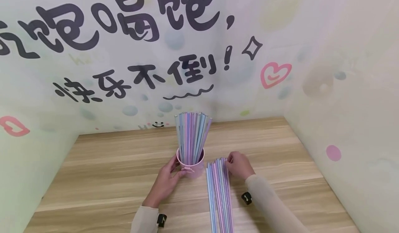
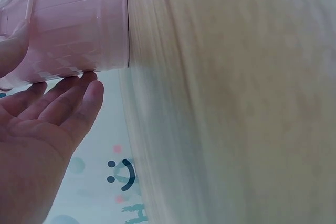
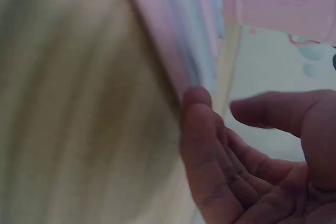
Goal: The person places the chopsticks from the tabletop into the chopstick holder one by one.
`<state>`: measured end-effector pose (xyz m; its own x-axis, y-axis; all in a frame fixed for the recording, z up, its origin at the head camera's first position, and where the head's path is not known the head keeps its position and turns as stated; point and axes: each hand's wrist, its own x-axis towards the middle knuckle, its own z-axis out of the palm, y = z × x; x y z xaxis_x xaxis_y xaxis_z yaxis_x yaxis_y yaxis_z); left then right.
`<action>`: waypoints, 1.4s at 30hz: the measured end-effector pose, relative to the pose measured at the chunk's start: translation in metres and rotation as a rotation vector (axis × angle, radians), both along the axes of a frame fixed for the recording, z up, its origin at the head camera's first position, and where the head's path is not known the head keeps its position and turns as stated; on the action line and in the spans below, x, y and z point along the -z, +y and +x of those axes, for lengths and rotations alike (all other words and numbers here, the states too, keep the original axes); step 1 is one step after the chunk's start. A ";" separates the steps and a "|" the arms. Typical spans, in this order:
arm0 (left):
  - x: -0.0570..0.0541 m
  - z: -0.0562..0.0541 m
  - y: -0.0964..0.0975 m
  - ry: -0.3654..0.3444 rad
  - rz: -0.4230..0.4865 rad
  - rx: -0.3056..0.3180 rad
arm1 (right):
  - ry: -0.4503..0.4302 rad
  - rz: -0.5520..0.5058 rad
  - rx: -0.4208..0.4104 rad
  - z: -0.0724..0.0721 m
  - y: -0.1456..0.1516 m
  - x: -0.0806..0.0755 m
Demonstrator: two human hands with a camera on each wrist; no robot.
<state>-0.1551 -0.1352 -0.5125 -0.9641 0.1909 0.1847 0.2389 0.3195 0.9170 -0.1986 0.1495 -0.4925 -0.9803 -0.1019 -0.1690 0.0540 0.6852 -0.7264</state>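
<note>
A pink bucket-shaped cup (image 1: 194, 171) with a small handle stands on the table, holding a bunch of pastel straws (image 1: 191, 136). My left hand (image 1: 165, 181) holds its left side, thumb near the handle at the front and fingers behind. The left wrist view shows the fingertips (image 2: 90, 94) against the cup wall (image 2: 73, 24). To the right of the cup, a row of loose blue, pink and purple straws (image 1: 219, 195) lies on the wood. My right hand (image 1: 239, 165) touches the far ends of that row at its right edge. Its thumb (image 3: 273, 109) stands apart from the fingers.
The wood-grain table (image 1: 109, 177) meets a printed wall (image 1: 149, 105) with black characters at the back. Side walls (image 1: 336, 105) close it in on the left and right. The cup stands near the back wall.
</note>
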 end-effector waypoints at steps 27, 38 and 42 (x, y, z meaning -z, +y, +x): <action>0.000 0.000 0.001 -0.005 -0.007 0.000 | 0.093 0.177 0.016 0.012 -0.003 0.015; 0.001 0.000 0.000 0.010 -0.005 0.002 | 0.134 -0.092 0.125 -0.008 0.009 -0.042; -0.001 0.000 0.000 0.004 -0.012 0.000 | 0.169 -0.270 0.172 -0.016 0.008 -0.064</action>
